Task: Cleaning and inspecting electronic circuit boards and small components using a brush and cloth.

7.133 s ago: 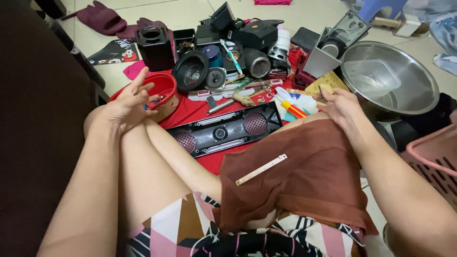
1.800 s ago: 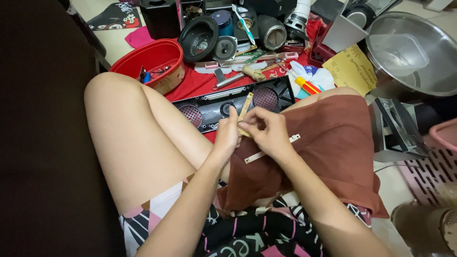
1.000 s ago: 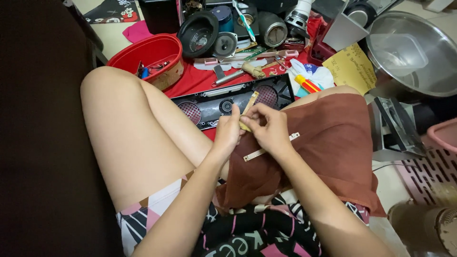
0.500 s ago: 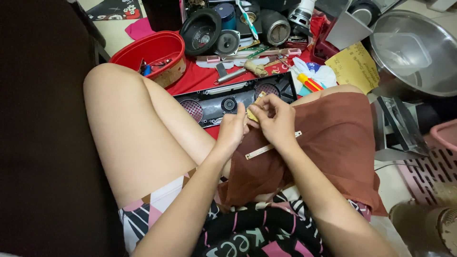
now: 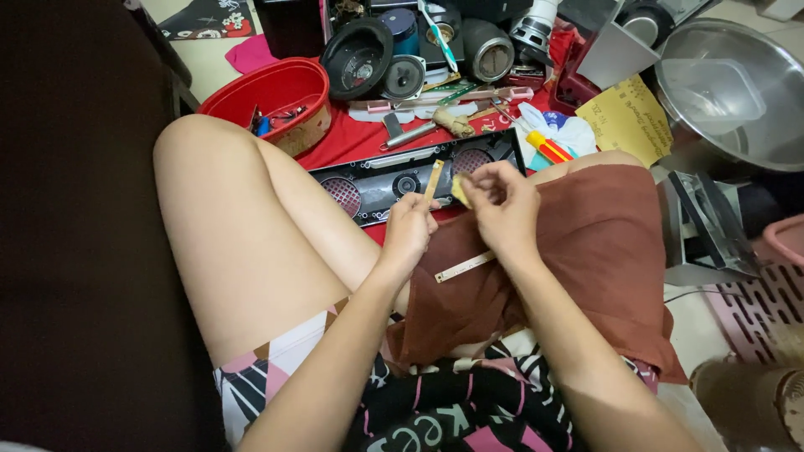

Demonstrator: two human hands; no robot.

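A: Where are the hands?

B: Both sit at the centre of the frame, close together above the lap. The left hand (image 5: 410, 230) pinches a thin tan strip (image 5: 433, 179) that stands nearly upright out of its fingers. The right hand (image 5: 501, 208) is just right of it, fingers curled around a small yellowish piece (image 5: 460, 189)

A: Do the strip and the piece touch?

B: No, there is a small gap between them, in front of the long black speaker panel (image 5: 412, 175) lying on the red cloth (image 5: 335, 149)

A: Anything else nearby?

B: A second pale strip (image 5: 465, 266) lies slanted on the brown towel (image 5: 586, 259) over the right thigh, just below the right hand

A: What is hard to make out?

B: The lower end of the held strip is hidden in the left fingers, and most of the yellowish piece is covered by the right ones, so its shape is unclear. At the top of the frame the red bowl (image 5: 276, 88) holds small parts too tiny to tell. The steel basin (image 5: 737, 92) at upper right is cut by the edge, and the pink basket (image 5: 783, 243) at the right edge shows only a corner
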